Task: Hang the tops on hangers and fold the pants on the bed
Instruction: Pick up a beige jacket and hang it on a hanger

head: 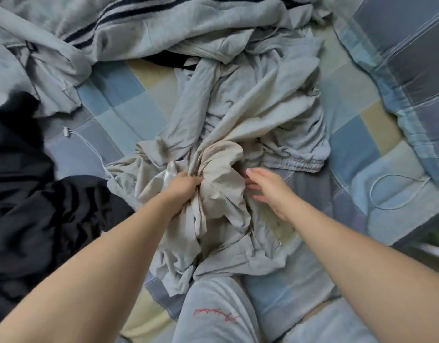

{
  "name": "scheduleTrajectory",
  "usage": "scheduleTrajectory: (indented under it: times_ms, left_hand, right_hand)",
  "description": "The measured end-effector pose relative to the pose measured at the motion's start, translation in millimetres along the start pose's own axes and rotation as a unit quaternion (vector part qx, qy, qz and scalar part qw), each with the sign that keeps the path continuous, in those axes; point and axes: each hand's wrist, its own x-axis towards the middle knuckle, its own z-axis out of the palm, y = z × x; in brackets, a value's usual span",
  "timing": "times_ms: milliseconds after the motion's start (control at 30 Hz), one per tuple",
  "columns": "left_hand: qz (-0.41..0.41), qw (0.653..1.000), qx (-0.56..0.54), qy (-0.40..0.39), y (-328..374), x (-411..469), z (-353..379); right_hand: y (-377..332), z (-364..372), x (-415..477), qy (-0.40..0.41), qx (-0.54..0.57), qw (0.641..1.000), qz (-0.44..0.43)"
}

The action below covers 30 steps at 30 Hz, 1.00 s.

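A crumpled beige-grey garment (221, 174) lies bunched in the middle of the bed. My left hand (182, 188) grips a fistful of its fabric. My right hand (268, 189) hovers just right of the bunch with fingers straight and spread, blurred, holding nothing. Under and beyond the beige cloth lie light grey pants (275, 102) with an elastic waistband (297, 164). A grey garment with dark stripes (119, 23) is heaped at the far left. No hanger is in view.
Black clothing (27, 194) is piled at the left. A white cable with a plug (84, 142) lies on the blue and yellow checked bedcover (119, 95). A plaid quilt (406, 70) is bunched at the right. My knee in grey pants (213, 313) is at the bottom.
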Motion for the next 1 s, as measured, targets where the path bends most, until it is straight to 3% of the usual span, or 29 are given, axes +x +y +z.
scheduleTrajectory:
  times_ms: [200, 333, 500, 667, 833, 1000]
  left_hand:
    - [-0.134, 0.971, -0.197, -0.023, -24, -115, -8]
    - [-0.137, 0.962, -0.230, -0.060, -20, -182, 0]
    - [-0.065, 0.967, -0.236, -0.068, 7, -250, 16]
    - [0.027, 0.980, -0.197, 0.019, 43, -308, 50]
    - [0.139, 0.971, -0.151, 0.127, 56, -370, 108]
    - [0.201, 0.968, -0.040, 0.142, 76, -457, 171]
  right_hand:
    - [25, 26, -93, -0.116, -0.010, 0.992, 0.049]
    - [17, 16, -150, -0.172, -0.069, 0.982, 0.034]
    - [13, -11, -203, -0.178, -0.151, 0.970, -0.060]
    - [8, -66, -259, -0.071, -0.088, 0.978, -0.176]
    - [-5, -139, -334, -0.012, -0.044, 0.962, -0.271]
    - [-40, -183, -418, -0.034, 0.010, 0.955, -0.296]
